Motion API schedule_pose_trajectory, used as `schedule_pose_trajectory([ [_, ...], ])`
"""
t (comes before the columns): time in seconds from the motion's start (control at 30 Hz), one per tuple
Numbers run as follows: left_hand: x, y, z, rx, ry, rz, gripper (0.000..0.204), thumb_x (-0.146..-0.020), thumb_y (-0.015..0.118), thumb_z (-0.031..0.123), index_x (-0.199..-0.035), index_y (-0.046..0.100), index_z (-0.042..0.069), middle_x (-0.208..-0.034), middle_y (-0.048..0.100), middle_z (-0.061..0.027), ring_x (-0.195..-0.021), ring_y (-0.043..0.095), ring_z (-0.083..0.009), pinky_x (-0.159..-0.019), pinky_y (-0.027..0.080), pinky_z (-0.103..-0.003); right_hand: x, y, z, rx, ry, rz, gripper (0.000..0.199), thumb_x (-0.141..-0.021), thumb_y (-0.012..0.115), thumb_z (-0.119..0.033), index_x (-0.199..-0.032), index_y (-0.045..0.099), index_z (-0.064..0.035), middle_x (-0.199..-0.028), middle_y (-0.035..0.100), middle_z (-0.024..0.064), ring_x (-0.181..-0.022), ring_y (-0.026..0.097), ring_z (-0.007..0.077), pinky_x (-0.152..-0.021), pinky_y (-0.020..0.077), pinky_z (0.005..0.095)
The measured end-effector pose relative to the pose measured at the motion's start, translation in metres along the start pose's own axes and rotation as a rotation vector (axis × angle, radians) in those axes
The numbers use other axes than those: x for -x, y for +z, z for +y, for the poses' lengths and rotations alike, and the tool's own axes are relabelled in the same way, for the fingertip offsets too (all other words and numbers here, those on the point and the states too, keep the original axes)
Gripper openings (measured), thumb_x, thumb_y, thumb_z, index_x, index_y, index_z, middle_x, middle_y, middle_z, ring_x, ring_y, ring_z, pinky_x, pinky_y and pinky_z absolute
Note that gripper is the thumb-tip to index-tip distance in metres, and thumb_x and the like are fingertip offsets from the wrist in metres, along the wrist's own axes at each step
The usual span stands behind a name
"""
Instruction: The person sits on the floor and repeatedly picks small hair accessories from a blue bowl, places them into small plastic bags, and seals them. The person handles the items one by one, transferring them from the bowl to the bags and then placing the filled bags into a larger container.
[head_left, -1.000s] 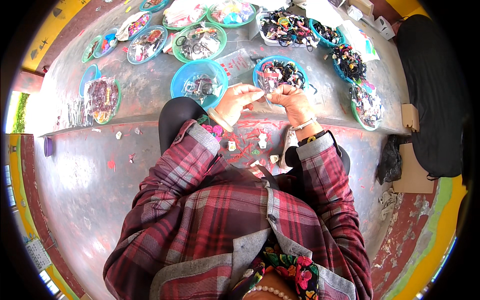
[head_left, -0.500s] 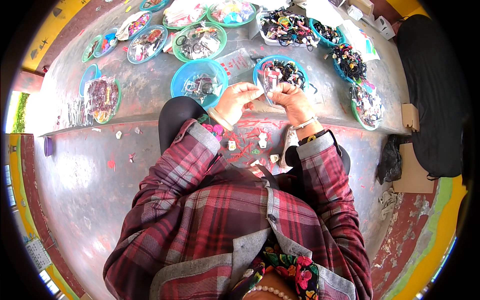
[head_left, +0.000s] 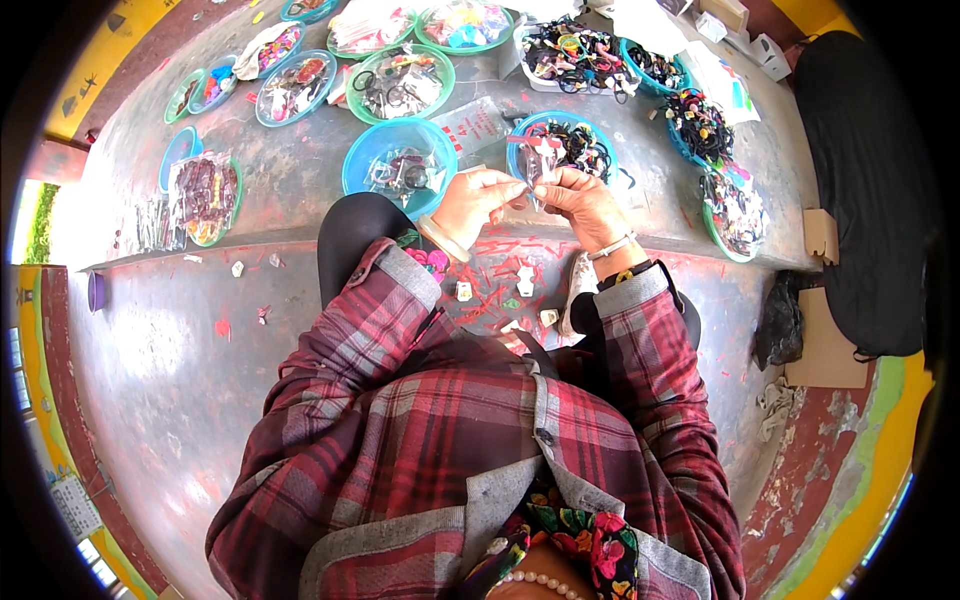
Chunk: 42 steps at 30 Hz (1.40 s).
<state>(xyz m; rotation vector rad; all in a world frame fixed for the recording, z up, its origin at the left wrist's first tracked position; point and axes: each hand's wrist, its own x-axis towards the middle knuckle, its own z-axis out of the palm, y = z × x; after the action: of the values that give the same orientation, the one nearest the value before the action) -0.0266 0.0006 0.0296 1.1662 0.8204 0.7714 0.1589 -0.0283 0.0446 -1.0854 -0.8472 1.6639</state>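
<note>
A small clear plastic bag (head_left: pixel 538 160) with a red strip along its top is held up in front of me. My right hand (head_left: pixel 592 208) pinches its lower part between thumb and fingers. Fingertips of my left hand (head_left: pixel 470 207) are pinched together and meet the right ones at the bag's lower edge. What lies between the left fingertips is too small to make out. Just beyond the hands stands a blue basket (head_left: pixel 514 128) of dark hair ties, partly covered by the bag. Left of it is a blue basin (head_left: pixel 352 160) with small filled bags.
Several baskets with small goods stand farther back, among them a green one (head_left: pixel 448 62) and a white bin (head_left: pixel 530 78) of hair ties. A flat printed plastic bag (head_left: pixel 478 122) lies between the nearest baskets. Red strips (head_left: pixel 490 290) litter the lower floor below the step.
The bag has turned slightly between my fingers, and its red top strip now shows wider. My hands have barely moved.
</note>
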Motion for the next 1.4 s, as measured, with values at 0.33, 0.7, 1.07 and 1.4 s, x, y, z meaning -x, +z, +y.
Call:
schedule_pose_trajectory([
  [0.33, 0.001, 0.001, 0.0, 0.008, -0.003, 0.09, 0.017, -0.08, 0.063, 0.019, -0.083, 0.064, 0.002, -0.066, 0.056, 0.0011, -0.052, 0.045, -0.0039, -0.047, 0.035, -0.018, -0.002, -0.003, 0.003, 0.124, -0.009, -0.036, 0.01, -0.076, 0.066, -0.007, -0.085, 0.064, -0.0054, -0.078, 0.063, -0.0012, -0.068, 0.055, 0.0072, -0.066, 0.043, 0.0207],
  [0.7, -0.001, -0.001, -0.002, 0.145, 0.016, 0.095, 0.011, -0.081, 0.063, 0.016, -0.082, 0.06, 0.006, -0.068, 0.058, 0.0014, -0.053, 0.047, -0.0022, -0.043, 0.033, -0.015, -0.001, -0.003, 0.004, 0.107, 0.038, -0.025, 0.007, -0.074, 0.068, -0.008, -0.078, 0.065, -0.0042, -0.072, 0.062, 0.0003, -0.064, 0.054, 0.0071, -0.063, 0.0411, 0.0204],
  [1.07, -0.008, 0.008, -0.015, 0.143, 0.092, 0.255, 0.018, -0.08, 0.064, 0.014, -0.093, 0.058, 0.002, -0.076, 0.056, 0.0005, -0.059, 0.049, -0.0047, -0.052, 0.04, -0.019, -0.004, 0.005, 0.01, 0.485, -0.234, 0.272, 0.012, -0.07, 0.071, -0.011, -0.068, 0.062, -0.0035, -0.062, 0.058, -0.0012, -0.054, 0.047, 0.0064, -0.054, 0.0383, 0.0226],
  [1.4, 0.0, 0.023, -0.017, 0.177, 0.044, 0.086, 0.023, -0.086, 0.057, 0.021, -0.101, 0.056, 0.005, -0.086, 0.057, 0.0013, -0.073, 0.052, -0.0049, -0.056, 0.043, -0.02, 0.001, 0.026, 0.008, 1.428, -0.739, 0.532, 0.014, -0.064, 0.065, -0.013, -0.061, 0.053, -0.0076, -0.064, 0.056, 0.0078, -0.068, 0.055, 0.0271, -0.063, 0.0419, 0.0376],
])
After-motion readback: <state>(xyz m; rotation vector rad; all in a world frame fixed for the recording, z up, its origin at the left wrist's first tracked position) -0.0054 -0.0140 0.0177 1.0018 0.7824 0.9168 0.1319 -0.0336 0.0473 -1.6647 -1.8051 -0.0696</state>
